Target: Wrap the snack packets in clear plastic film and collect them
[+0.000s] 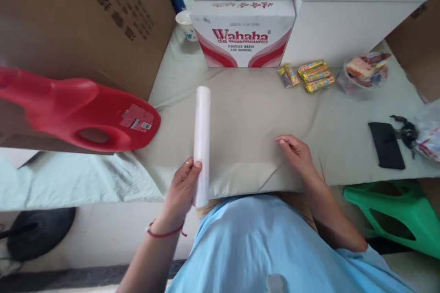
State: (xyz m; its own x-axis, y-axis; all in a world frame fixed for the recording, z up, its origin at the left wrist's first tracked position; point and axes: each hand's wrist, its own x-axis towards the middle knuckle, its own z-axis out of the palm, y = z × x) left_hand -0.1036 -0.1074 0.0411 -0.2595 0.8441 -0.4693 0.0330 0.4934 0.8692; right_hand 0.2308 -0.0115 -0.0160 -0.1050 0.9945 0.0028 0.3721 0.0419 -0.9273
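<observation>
My left hand [185, 181] is wrapped round the lower part of a white roll, perhaps of plastic film [202, 121]. The roll points away from me over the front of the cloth-covered surface, its near end close to my body. Its surface looks smooth and slightly shiny. My right hand [294, 151] is over the cloth to the right, apart from the roll. Its fingers are curled in, thumb close to the forefinger, with nothing visible between them.
A red jug [103, 114] lies on the left before a large cardboard box [113, 18]. Behind stand a Wahaha carton [242, 34] and a paper cup [186, 25]. On the right are yellow snack packs [315, 75], a plastic tub [364, 73], a phone [387, 145] and keys [408, 133].
</observation>
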